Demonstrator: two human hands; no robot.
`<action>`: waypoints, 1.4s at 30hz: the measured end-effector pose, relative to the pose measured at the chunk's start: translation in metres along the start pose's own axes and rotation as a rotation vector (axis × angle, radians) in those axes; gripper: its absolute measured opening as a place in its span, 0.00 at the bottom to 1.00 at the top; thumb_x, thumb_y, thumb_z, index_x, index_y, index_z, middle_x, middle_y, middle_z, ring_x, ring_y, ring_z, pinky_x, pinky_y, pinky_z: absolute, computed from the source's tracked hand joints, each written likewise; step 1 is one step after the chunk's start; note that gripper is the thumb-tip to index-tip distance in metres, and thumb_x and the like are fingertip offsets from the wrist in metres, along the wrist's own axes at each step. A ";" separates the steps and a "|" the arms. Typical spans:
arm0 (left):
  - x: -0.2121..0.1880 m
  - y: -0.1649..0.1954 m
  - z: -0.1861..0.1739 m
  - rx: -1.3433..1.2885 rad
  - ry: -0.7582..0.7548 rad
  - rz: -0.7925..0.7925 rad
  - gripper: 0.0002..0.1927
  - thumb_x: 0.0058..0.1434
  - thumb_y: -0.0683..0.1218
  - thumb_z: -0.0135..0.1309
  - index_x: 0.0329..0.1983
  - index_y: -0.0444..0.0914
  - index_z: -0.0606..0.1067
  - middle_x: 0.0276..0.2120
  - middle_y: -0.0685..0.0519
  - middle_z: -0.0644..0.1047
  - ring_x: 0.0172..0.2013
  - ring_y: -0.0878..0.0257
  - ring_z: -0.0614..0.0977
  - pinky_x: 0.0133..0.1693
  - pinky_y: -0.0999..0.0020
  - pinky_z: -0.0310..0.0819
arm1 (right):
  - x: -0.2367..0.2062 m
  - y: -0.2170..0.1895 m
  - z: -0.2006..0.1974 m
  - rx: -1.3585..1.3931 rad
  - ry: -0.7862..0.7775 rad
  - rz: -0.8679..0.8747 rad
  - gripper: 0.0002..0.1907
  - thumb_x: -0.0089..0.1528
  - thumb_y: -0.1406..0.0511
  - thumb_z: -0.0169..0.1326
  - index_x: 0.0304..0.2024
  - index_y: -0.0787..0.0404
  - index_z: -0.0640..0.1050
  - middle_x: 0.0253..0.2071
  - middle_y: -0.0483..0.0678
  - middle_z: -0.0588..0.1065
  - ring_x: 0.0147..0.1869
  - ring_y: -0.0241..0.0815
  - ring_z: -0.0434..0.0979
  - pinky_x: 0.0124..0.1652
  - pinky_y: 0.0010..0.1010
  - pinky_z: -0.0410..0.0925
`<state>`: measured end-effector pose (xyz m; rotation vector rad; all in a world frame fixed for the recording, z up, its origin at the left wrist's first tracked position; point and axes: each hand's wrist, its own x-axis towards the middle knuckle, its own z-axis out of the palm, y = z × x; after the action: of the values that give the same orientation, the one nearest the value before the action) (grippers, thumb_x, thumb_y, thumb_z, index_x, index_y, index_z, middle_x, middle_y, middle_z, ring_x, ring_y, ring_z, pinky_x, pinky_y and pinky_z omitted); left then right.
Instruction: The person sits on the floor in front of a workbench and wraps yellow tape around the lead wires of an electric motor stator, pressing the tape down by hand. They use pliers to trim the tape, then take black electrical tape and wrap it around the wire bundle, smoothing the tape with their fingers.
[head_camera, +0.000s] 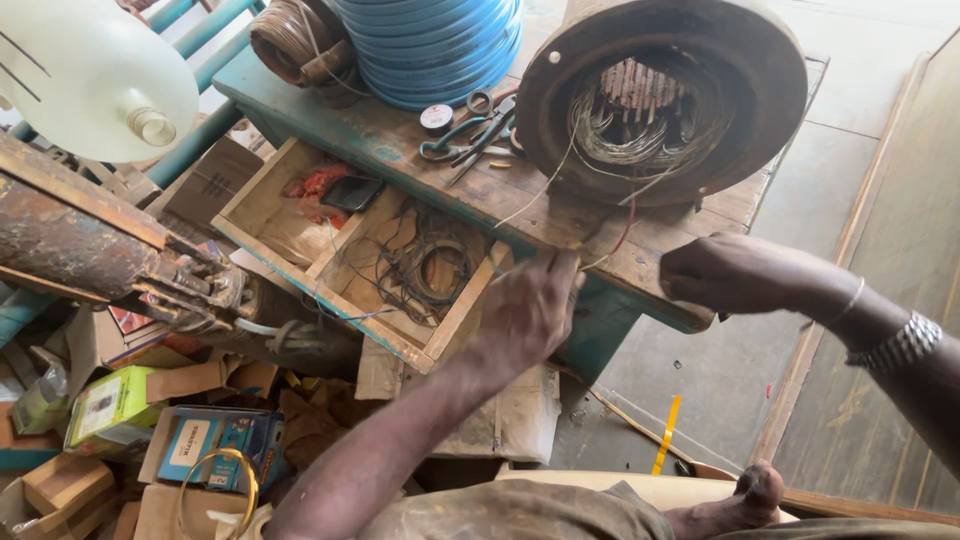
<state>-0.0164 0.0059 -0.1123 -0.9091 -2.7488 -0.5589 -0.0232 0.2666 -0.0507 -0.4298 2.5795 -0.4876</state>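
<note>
Wire: where it leaves the motor stator (660, 100), the thin wire (540, 190) runs lengthwise toward the hands.
Left hand (528, 305): pinches the wire below the stator.
Right hand (725, 272): closed; contents cannot be told.

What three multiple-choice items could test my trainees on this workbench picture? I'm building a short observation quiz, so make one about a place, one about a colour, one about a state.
1. Where do the scissors lie?
A. In the drawer
B. On the bench top, between the coil and the motor stator
C. On the floor

2. What colour is the large coil at the back of the bench?
A. Blue
B. Red
C. Yellow

3. How does the wooden drawer stand?
A. Shut
B. Taken out and lying on the floor
C. Pulled open

Answers:
1 B: they rest on the bench top left of the motor stator.
2 A: its stacked turns are bright blue.
3 C: its compartments show, with tangled wire inside, beside the left hand; the right hand is at the bench edge.
</note>
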 end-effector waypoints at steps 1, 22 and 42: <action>-0.005 0.004 -0.009 -0.027 0.142 0.125 0.15 0.76 0.50 0.46 0.55 0.34 0.69 0.46 0.42 0.78 0.39 0.55 0.83 0.38 0.60 0.82 | -0.003 -0.007 0.001 0.037 0.085 -0.101 0.15 0.65 0.55 0.49 0.37 0.57 0.80 0.26 0.48 0.79 0.29 0.40 0.83 0.34 0.35 0.75; 0.014 -0.056 -0.093 -0.248 0.303 -0.163 0.14 0.68 0.52 0.54 0.42 0.37 0.80 0.28 0.45 0.83 0.29 0.54 0.86 0.32 0.56 0.79 | 0.041 0.068 0.051 0.462 0.425 -0.373 0.15 0.61 0.56 0.56 0.30 0.59 0.84 0.22 0.45 0.81 0.23 0.35 0.78 0.25 0.30 0.72; 0.165 -0.153 0.003 0.050 0.207 -0.163 0.13 0.58 0.44 0.59 0.39 0.58 0.85 0.51 0.56 0.78 0.50 0.58 0.78 0.55 0.61 0.77 | 0.038 0.088 0.107 0.133 0.620 -0.180 0.07 0.62 0.63 0.62 0.33 0.60 0.82 0.24 0.44 0.72 0.25 0.35 0.71 0.25 0.28 0.65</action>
<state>-0.2402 -0.0186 -0.1114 -0.5830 -2.6496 -0.5737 -0.0195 0.3029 -0.1895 -0.5318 3.0790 -0.9814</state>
